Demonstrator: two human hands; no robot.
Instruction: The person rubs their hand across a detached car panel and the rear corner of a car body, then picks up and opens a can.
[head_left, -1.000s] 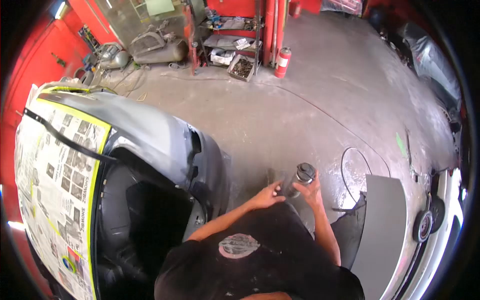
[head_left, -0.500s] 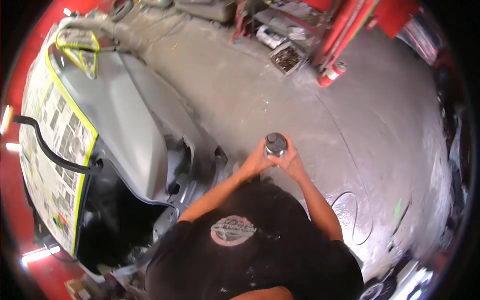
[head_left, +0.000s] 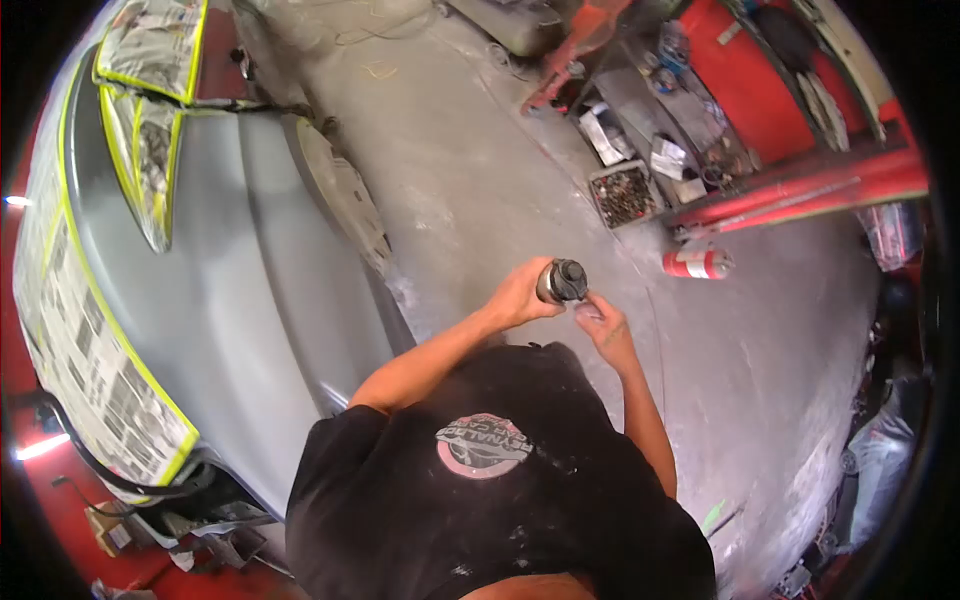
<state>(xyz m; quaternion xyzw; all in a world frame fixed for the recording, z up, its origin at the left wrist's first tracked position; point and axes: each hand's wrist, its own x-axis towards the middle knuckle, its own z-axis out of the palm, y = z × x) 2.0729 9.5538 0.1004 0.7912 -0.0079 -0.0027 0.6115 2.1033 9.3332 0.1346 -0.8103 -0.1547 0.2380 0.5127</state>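
Note:
My left hand (head_left: 522, 295) is wrapped round the side of a dark metallic bottle with a black lid (head_left: 568, 279), held out in front of my chest and tilted to the right. Close to the lid's lower right edge is my right hand (head_left: 606, 327), its fingers curled together. A small pale patch shows at those fingertips; what it is, or whether they grip part of the lid, is too small to make out. Left of my arms lies a grey car body (head_left: 290, 270), its glass covered with newspaper (head_left: 95, 370) edged in yellow tape.
A tray of small parts (head_left: 622, 194) sits on the floor by a red post (head_left: 800, 190). Near it lies a red and white cylinder (head_left: 697, 263). A cluttered low shelf (head_left: 690, 120) stands behind. A plastic-wrapped item (head_left: 880, 450) is at the right edge.
The view has turned and shifted along the car. Both hands were round the bottle; my right hand has come off its side to the lid's lower right, and the bottle now tilts right.

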